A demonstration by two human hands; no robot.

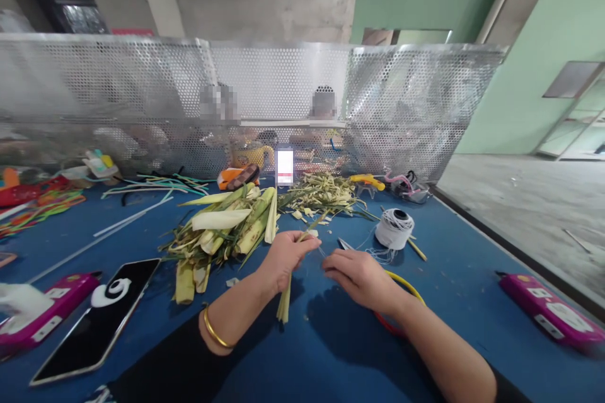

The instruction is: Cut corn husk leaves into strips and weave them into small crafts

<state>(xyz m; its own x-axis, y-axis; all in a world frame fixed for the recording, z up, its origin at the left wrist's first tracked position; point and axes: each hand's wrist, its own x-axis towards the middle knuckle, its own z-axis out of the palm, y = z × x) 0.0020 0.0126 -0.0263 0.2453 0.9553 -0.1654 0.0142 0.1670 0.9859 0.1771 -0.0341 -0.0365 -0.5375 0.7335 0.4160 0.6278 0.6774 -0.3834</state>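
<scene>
My left hand (286, 258) is closed around a small bundle of pale green husk strips (284, 305), whose lower ends hang below my palm and whose thin tip points up past my fingers. Just to the right, my right hand (357, 274) has its fingers pinched together on a thin thread (322, 250), which is faint between the two hands. Behind my right hand stands a spool of white thread (394, 229), with loose thread around its base. The tip of a pair of scissors (345, 244) shows behind my right fingers. A pile of corn husks (227, 230) lies left of my left hand.
Husk scraps (321, 194) lie at the back against a perforated metal screen (283, 88). A tablet (101, 315) and a purple device (61, 305) are at left, another purple device (548, 308) at right. Yellow-and-red handles (406, 284) lie under my right forearm. People sit beyond the screen.
</scene>
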